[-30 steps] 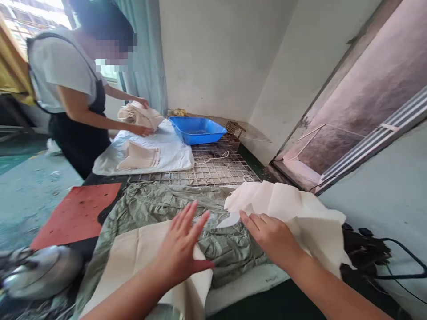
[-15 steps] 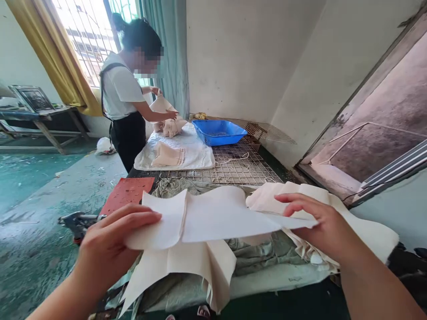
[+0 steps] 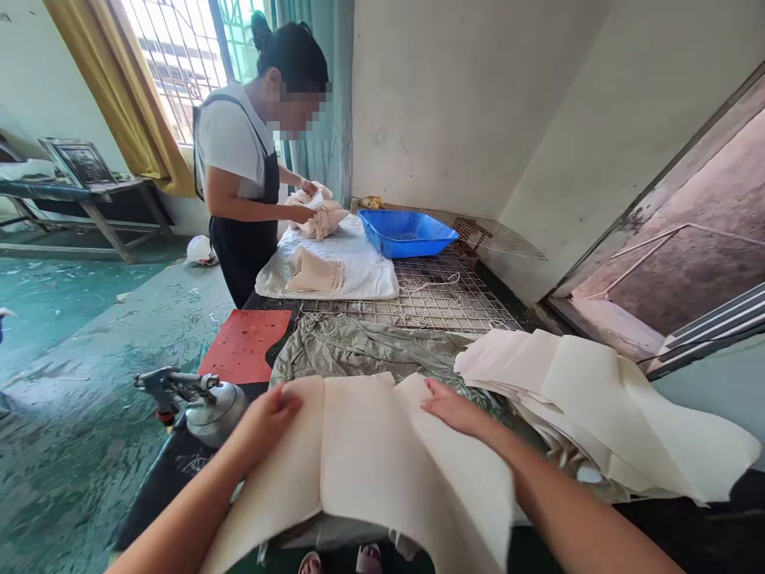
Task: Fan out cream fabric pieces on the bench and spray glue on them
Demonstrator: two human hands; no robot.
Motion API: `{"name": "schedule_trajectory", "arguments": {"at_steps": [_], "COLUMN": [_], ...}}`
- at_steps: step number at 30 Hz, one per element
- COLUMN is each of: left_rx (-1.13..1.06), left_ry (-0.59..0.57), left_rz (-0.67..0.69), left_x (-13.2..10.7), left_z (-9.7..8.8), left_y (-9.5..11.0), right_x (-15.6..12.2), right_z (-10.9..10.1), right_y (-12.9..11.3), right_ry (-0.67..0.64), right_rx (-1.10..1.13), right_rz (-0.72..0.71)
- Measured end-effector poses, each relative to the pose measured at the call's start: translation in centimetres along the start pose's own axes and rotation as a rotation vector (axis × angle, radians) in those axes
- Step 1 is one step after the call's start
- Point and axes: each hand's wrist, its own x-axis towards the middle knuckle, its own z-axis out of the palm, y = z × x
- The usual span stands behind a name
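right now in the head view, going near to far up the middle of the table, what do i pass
cream cloth piece → crumpled green cloth → wire grid → blue tub

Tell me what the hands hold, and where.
Both hold the cream fabric piece by its far edge: left hand at the left corner, right hand at the right.
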Motion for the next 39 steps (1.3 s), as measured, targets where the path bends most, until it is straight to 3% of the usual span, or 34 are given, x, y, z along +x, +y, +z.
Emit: {"name": "schedule_trajectory", "arguments": {"at_steps": [2, 5, 9, 18, 22, 24, 26, 29, 31, 35, 37, 39], "left_rx": [0.077, 0.122, 0.143, 0.142, 0.327, 0.432, 0.527, 0.642, 0.662, 0.675, 0.605, 0.498], "left_ry": [-0.066, -0.091, -0.128, -0.108, -0.112, -0.065, -0.044, -0.206, -0.336, -0.372, -0.352, -0.304], "left_rz": [-0.093, -0.161, -0.203, -0.177, -0.177, -0.125, 0.025, 0.265, 0.270, 0.191, 0.197, 0.286], "left_x": [1.6, 1.9, 0.7, 1.4, 1.6, 1.5, 1.5, 1.8, 2.2, 3.4, 4.2, 5.2], "left_z": [2.9, 6.4, 8.6, 8.8, 8.9, 9.0, 9.1, 9.2, 9.3, 9.5, 9.7, 9.9], "left_y": [-2.6, -5.4, -7.6, -9.5, -9.0, -8.8, -8.4, -7.4, -6.4, -5.3, -6.1, -7.8], "right_x": [2.6, 4.3, 4.3, 5.4, 5.4, 5.2, 5.1, 5.2, 5.0, 4.4, 4.3, 4.1], "right_z": [3.2, 7.1, 8.9, 8.2, 8.7, 8.7, 8.6, 8.7, 8.9, 7.0, 3.7, -1.4], "right_y": [2.2, 4.7, 6.8, 6.7, 6.7, 6.6, 6.2, 5.4, 4.8, 3.5, 3.3, 3.9], "right_ry": [0.043, 0.065, 0.158, 0.162, 0.160, 0.185, 0.166, 0.043, -0.008, 0.009, 0.118, 0.294], "right_rx": [-0.062, -0.161, -0.312, -0.356, -0.401, -0.457, -0.562, -0.671, -0.664, -0.655, -0.660, -0.687], "right_rz": [0.040, -0.003, -0.154, -0.116, -0.084, -0.090, -0.107, -0.109, -0.100, -0.101, -0.067, 0.023]}}
